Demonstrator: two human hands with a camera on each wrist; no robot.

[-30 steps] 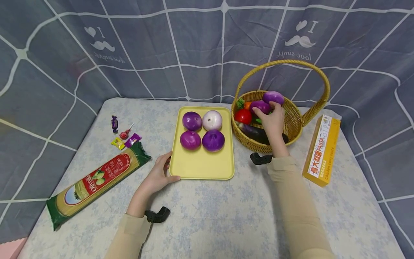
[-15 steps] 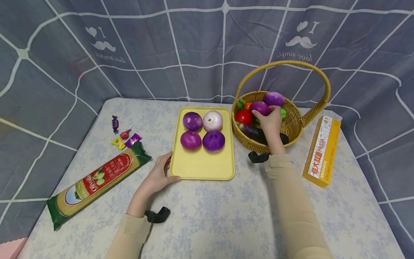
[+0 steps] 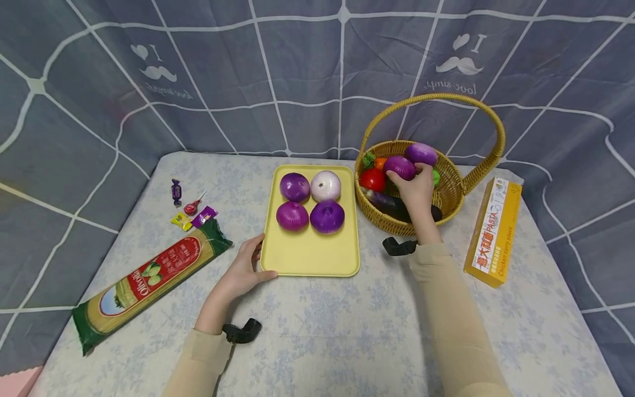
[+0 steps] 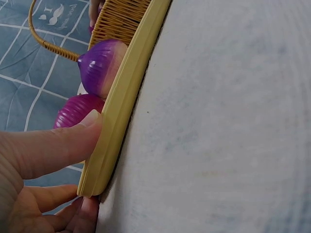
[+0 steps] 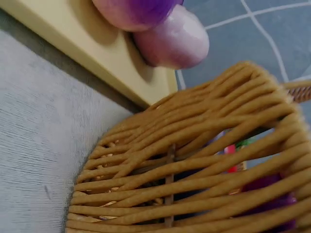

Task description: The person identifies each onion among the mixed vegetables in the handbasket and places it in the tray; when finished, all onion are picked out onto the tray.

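Observation:
My right hand (image 3: 413, 182) reaches into the wicker basket (image 3: 451, 193), and its fingers curl round a purple onion (image 3: 399, 166). A second purple onion (image 3: 422, 153) lies just behind it. My left hand (image 3: 250, 263) grips the near left corner of the yellow tray (image 3: 310, 253); the thumb (image 4: 68, 141) lies on the tray's rim (image 4: 124, 102), with the fingers under it. Several onions sit at the tray's far end, three purple (image 3: 327, 215) and one pale (image 3: 326, 184). In the right wrist view the basket wall (image 5: 194, 160) fills the frame, so the hand is hidden.
The basket also holds a tomato (image 3: 373, 179) and a dark eggplant (image 3: 388, 202). A yellow pasta box (image 3: 493, 231) lies to its right. A spaghetti bag (image 3: 149, 275) and some wrapped candies (image 3: 190, 209) lie on the left. A grey curtain hangs behind the table.
My right hand has shifted slightly left in the basket and closed round the nearer purple onion. The left hand and the tray have not moved.

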